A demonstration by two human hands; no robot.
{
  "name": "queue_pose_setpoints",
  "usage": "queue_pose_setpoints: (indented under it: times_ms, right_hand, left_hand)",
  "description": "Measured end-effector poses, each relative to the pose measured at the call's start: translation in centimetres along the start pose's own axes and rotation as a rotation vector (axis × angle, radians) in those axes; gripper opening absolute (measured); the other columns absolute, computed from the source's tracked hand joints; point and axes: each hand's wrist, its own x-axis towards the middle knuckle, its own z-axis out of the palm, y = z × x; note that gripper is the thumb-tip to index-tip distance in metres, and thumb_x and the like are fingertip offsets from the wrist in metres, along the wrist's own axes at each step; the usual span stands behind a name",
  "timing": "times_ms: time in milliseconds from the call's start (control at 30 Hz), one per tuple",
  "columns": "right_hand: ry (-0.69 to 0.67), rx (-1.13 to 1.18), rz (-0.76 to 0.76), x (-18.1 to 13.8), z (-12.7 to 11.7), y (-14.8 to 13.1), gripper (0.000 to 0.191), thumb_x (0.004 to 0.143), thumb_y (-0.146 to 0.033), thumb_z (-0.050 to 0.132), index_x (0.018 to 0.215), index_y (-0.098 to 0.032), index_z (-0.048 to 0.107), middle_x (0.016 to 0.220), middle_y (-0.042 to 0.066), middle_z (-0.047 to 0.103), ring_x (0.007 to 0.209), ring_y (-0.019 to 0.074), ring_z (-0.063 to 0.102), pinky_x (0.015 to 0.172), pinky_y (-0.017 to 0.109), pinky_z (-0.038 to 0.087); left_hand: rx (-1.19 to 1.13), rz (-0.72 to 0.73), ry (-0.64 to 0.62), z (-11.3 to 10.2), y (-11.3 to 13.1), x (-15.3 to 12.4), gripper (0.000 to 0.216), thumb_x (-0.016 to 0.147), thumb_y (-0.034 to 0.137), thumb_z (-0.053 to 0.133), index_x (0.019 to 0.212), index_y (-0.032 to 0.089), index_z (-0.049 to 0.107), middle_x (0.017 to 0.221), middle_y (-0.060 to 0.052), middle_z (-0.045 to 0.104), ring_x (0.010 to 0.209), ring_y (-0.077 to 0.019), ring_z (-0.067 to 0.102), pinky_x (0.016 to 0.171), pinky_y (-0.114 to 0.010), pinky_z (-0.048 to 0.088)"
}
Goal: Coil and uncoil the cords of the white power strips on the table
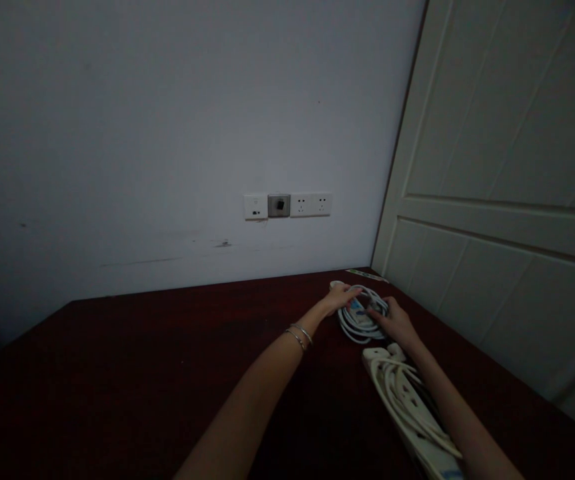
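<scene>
Dark red, almost brown, the worktop [182, 373] runs back to a pale wall [167, 133], and from where I stand the activity is all toward its far right corner. A white coiled cord [348, 328] lies there in loose loops around a power strip [361, 312] with a patch of blue on it. The left hand [341, 297], two thin bracelets [301, 335] behind it at the wrist, grasps the left side of that bundle, thumb laid over the loops. The right hand [396, 323] has its fingers curled on the opposite side, pinching at the cord; whether a plug is in that pinch I cannot make out in this dim light.

Nearer the person, a second power strip [411, 398] rests with cream cord [391, 381] strewn along its top, partly beneath the right forearm as I see it; neither hand holds it. Wall sockets [311, 205] sit above the worktop, well apart from both hands, and a panelled door [497, 167] stands to the right.

I would judge the step in hand to be handling the looped cord about its strip. Next, to my eye, the move calls for one hand steadying the strip while the other minds the loops, lest they spring apart or tangle.
</scene>
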Motion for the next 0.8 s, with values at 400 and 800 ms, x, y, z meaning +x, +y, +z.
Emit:
queue_pose_setpoints:
  times_ms: [400, 800]
  right_hand:
    - [-0.027, -0.379, -0.070, -0.3, -0.4, -0.5, 0.044, 0.080, -0.025, 0.047, 0.123, -0.019, 0.051, 0.101, 0.012, 0.064, 0.094, 0.0241, 0.061, 0.077, 0.030, 0.043]
    - [-0.056, -0.090, 0.021, 0.6, 0.5, 0.3, 0.049, 0.083, -0.026, 0.032, 0.123, -0.015, 0.057, 0.109, 0.011, 0.065, 0.100, 0.0241, 0.060, 0.089, 0.034, 0.043]
  left_hand:
    - [0.394, -0.026, 0.092, 0.8, 0.4, -1.1, 0.041, 0.090, 0.042, 0.039, 0.106, 0.009, 0.054, 0.087, -0.009, 0.063, 0.086, -0.0178, 0.058, 0.078, -0.028, 0.042]
    - [0.505, -0.103, 0.197, 1.0, -0.9, -1.4, 0.039, 0.087, 0.044, 0.043, 0.107, 0.015, 0.059, 0.108, -0.012, 0.063, 0.101, -0.0211, 0.057, 0.086, -0.029, 0.041]
